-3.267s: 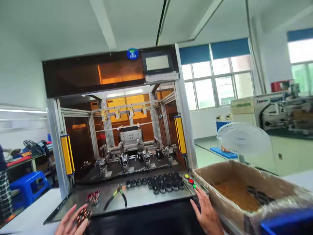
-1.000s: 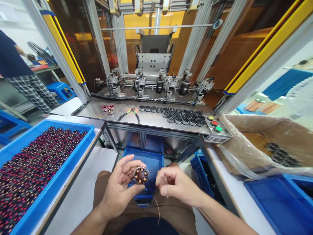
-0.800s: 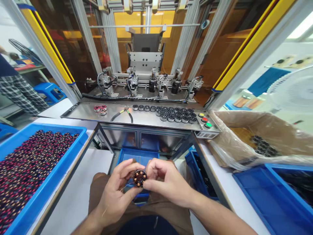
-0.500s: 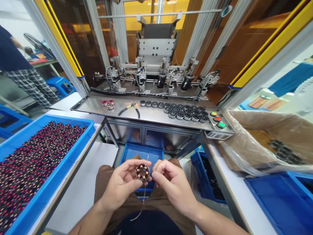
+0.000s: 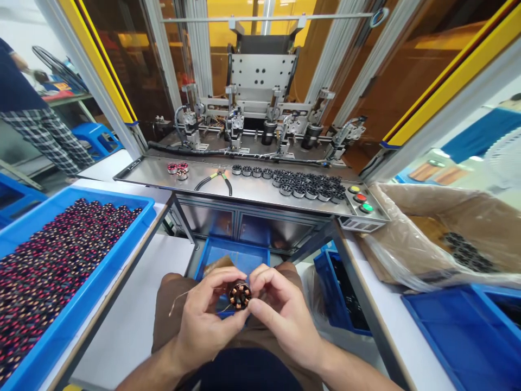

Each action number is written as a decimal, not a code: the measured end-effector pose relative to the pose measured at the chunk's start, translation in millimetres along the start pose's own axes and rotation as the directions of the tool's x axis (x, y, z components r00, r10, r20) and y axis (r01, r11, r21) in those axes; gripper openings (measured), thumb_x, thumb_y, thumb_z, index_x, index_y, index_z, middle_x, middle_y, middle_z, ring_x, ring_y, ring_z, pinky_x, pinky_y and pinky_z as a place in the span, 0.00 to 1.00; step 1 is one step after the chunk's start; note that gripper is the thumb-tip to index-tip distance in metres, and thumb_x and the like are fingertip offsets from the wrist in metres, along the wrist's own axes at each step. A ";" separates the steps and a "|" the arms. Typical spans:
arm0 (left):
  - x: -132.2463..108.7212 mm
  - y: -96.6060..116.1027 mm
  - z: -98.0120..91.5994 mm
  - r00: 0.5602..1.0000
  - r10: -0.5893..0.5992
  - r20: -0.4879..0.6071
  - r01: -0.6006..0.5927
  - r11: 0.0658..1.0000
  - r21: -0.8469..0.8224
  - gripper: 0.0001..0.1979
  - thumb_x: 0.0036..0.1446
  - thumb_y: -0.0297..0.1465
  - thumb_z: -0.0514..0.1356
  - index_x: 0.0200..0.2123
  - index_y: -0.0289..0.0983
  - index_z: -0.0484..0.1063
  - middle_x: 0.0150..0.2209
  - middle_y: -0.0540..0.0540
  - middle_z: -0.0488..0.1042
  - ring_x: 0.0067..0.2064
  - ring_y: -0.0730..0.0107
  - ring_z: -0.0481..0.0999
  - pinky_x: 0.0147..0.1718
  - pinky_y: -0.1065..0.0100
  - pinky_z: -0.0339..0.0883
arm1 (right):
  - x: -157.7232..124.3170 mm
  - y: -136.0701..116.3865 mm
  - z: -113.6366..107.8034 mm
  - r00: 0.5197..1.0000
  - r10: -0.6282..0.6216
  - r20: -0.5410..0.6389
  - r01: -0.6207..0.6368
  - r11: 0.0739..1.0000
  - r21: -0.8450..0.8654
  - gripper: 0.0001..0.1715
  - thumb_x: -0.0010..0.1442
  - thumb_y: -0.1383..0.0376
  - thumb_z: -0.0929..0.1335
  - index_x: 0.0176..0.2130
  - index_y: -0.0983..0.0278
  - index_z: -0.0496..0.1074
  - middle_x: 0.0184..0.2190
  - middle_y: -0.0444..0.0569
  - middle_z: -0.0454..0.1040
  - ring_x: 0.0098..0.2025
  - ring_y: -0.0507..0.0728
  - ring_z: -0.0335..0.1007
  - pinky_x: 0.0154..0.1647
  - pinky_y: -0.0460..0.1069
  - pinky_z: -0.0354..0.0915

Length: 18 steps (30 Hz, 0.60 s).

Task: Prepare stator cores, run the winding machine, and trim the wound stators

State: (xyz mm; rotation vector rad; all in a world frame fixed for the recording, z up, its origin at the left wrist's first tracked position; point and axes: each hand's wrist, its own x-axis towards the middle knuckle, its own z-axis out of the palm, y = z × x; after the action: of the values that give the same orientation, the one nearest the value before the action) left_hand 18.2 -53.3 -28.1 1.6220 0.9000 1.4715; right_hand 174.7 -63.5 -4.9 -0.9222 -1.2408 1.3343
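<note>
A small round motor stator (image 5: pixel 240 296) with copper windings is held above my lap, its coil face tilted up toward me. My left hand (image 5: pixel 209 309) is closed around its left side, thumb below and fingers above. At its right rim, the thumb and forefinger of my right hand (image 5: pixel 283 309) grip the edge; the other fingers are curled, and what lies inside them is hidden. A thin copper wire (image 5: pixel 176 302) sticks out to the left past my left hand.
On the metal ledge lie pliers (image 5: pixel 215 182), a few wound stators (image 5: pixel 178 170) and many black unwound cores (image 5: pixel 309 184). A blue tray (image 5: pixel 150 203) of wound stators stands left. Push buttons (image 5: pixel 360 199) and a plastic-lined box (image 5: pixel 439 201) are right. A person (image 5: pixel 28 103) stands far left.
The stator has been turned and tilted in my hands. My right fingers have moved in against its rim. The wire that hung below no longer shows there; one sticks out left.
</note>
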 end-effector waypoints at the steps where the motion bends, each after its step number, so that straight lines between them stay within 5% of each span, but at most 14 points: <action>1: -0.2 0.4 0.0 1.000 0.020 0.005 -0.020 1.000 0.010 0.20 0.47 0.21 0.69 0.45 0.39 0.75 0.42 0.43 0.80 0.44 0.64 0.81 0.43 0.69 0.78 | -0.3 0.4 1.7 1.000 0.005 -0.005 -0.005 1.000 0.016 0.19 0.58 0.52 0.72 0.30 0.62 0.66 0.30 0.45 0.65 0.33 0.54 0.61 0.36 0.48 0.61; 7: 1.6 1.0 -1.7 1.000 0.002 -0.005 -0.002 1.000 -0.005 0.19 0.46 0.22 0.69 0.43 0.38 0.75 0.41 0.42 0.80 0.45 0.61 0.81 0.43 0.67 0.79 | -4.9 14.4 5.7 0.987 0.070 -0.143 -0.063 0.997 0.051 0.20 0.64 0.51 0.67 0.29 0.62 0.63 0.27 0.43 0.64 0.31 0.53 0.60 0.36 0.48 0.61; 13: 0.1 -0.2 -4.0 0.995 0.056 0.081 -0.064 0.994 0.093 0.20 0.48 0.22 0.69 0.46 0.41 0.74 0.43 0.43 0.80 0.46 0.63 0.81 0.45 0.66 0.78 | -0.5 5.9 -4.1 0.999 0.002 -0.039 0.000 0.999 0.035 0.20 0.56 0.49 0.73 0.35 0.62 0.69 0.31 0.45 0.66 0.34 0.54 0.63 0.37 0.49 0.63; 18: 0.0 -0.6 -4.3 0.991 0.067 0.115 -0.085 0.984 0.159 0.21 0.49 0.22 0.68 0.47 0.41 0.74 0.44 0.43 0.80 0.47 0.63 0.80 0.46 0.65 0.78 | 4.3 -2.5 -6.8 0.994 -0.083 -0.070 0.074 0.991 -0.116 0.13 0.60 0.59 0.72 0.27 0.62 0.71 0.28 0.45 0.68 0.32 0.54 0.64 0.38 0.50 0.63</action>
State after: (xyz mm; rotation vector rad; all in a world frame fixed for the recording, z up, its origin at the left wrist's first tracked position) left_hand 13.9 -52.7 -28.4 1.8576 0.9258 1.3746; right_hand 181.1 -58.3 -3.1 -0.9832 -1.2924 1.1676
